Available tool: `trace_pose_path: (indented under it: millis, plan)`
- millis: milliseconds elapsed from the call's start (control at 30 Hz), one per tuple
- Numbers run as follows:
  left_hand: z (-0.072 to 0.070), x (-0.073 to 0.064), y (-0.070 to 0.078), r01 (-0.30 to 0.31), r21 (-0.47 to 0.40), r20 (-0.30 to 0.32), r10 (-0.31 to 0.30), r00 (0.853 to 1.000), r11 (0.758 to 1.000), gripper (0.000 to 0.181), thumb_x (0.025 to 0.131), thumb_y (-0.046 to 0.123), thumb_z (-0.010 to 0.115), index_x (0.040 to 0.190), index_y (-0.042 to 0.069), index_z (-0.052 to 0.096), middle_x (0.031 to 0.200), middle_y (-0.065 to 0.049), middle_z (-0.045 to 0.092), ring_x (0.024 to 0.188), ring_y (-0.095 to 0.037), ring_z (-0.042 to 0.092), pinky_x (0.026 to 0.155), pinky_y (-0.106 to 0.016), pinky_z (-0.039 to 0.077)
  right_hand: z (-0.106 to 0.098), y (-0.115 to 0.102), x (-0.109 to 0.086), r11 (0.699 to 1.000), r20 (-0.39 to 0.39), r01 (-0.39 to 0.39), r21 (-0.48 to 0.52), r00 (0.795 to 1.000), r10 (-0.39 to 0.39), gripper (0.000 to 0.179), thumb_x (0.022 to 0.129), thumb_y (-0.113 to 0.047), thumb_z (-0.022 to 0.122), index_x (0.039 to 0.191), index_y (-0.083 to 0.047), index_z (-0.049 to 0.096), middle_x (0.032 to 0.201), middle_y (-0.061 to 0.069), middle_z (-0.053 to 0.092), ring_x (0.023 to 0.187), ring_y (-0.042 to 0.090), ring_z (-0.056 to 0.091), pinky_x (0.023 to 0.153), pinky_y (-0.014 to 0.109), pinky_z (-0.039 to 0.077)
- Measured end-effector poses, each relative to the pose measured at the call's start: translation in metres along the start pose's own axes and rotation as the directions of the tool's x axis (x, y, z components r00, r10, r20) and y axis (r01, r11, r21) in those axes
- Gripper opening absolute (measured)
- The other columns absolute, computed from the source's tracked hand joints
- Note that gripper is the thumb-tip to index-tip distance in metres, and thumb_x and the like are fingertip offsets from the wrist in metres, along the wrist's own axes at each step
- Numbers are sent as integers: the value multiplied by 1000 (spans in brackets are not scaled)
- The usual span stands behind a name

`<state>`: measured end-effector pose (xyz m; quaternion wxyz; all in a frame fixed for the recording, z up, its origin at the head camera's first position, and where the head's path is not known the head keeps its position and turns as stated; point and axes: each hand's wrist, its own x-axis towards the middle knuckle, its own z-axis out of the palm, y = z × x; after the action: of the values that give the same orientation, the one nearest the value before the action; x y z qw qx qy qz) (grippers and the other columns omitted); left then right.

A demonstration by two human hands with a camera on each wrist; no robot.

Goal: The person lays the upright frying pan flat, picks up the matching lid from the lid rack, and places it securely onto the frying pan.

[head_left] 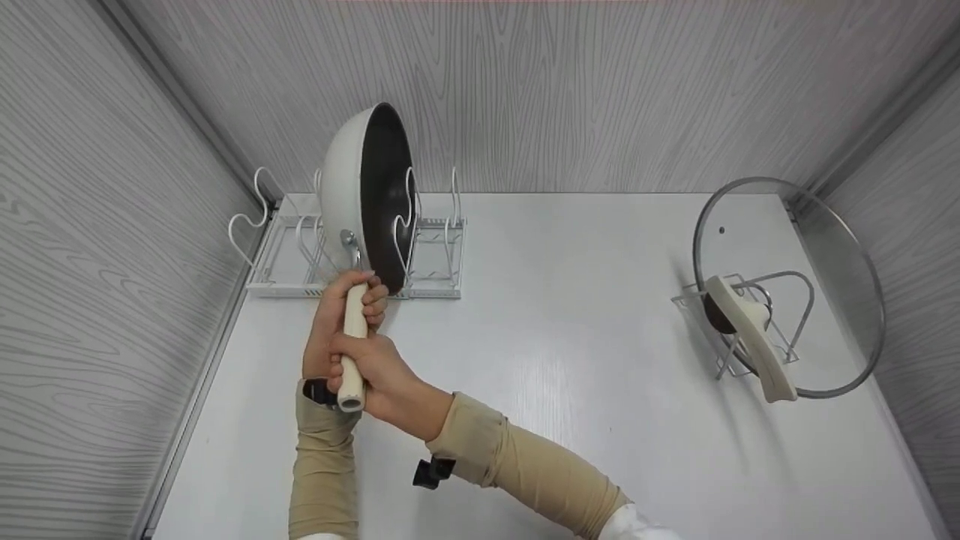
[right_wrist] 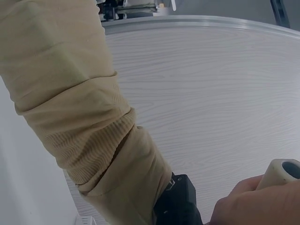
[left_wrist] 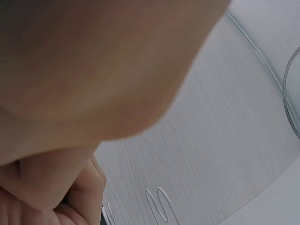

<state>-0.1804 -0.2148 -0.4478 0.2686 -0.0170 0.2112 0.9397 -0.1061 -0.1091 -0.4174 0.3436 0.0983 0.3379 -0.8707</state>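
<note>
A white wok-style frying pan [head_left: 345,176] with a dark inside stands on its side among the wire dividers of a white rack [head_left: 277,290]. Its cream handle [head_left: 355,313] points toward me. Close to the pan body, my left hand [head_left: 326,330] grips the handle, thumb along one side and fingertips round the other. My right hand [head_left: 394,382] wraps the same handle lower down, near its hollow end. In the right wrist view, the handle end [right_wrist: 276,173] pokes out past that hand. Blurred skin fills much of the left wrist view, where the pan is hidden.
On the right, a large glass lid [head_left: 825,240] with a cream handle [head_left: 757,345] leans in a small wire stand [head_left: 806,300]. Grey wood-grain walls [head_left: 525,97] enclose the white tabletop [head_left: 540,315] at the back and sides. The rack sits near the left back corner.
</note>
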Motion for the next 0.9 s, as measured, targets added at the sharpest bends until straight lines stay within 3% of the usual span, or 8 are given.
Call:
trace_pose_path:
  millis: [200, 400, 700, 900]
  plan:
    - [9, 0, -2, -29, 90, -20, 31, 999, 996, 40, 102, 9, 14, 72, 6, 40, 57, -1, 40, 44, -11, 48, 42, -20, 43, 6, -3, 1, 1000, -44, -19, 6, 999, 19, 23, 88, 5, 51, 107, -3, 41, 64, 3, 45, 50, 8, 41, 43, 17, 39]
    - [17, 2, -1, -36, 96, -68, 43, 997, 995, 38, 99, 7, 14, 69, 7, 37, 55, 1, 37, 42, -9, 42, 38, -19, 40, 10, -8, 0, 999, -30, -11, -38, 1000, 10, 15, 91, 5, 49, 102, -3, 41, 59, 2, 45, 45, 7, 43, 41, 16, 40]
    - [20, 1, -4, -50, 86, -134, 61, 989, 995, 38, 98, 4, 15, 68, 8, 38, 54, 1, 38, 40, -9, 42, 36, -19, 40, 8, -8, -1, 995, -45, -22, -98, 999, 18, 20, 89, 5, 50, 104, -3, 40, 59, 3, 45, 43, 8, 43, 40, 17, 41]
    - [22, -1, -6, -57, 112, -122, 70, 990, 992, 40, 99, 3, 16, 67, 8, 39, 54, 1, 39, 40, -9, 43, 37, -19, 41, 7, -7, -3, 995, -27, -18, -101, 1000, 15, 20, 89, 5, 51, 103, -4, 40, 58, 3, 46, 43, 8, 44, 40, 18, 41]
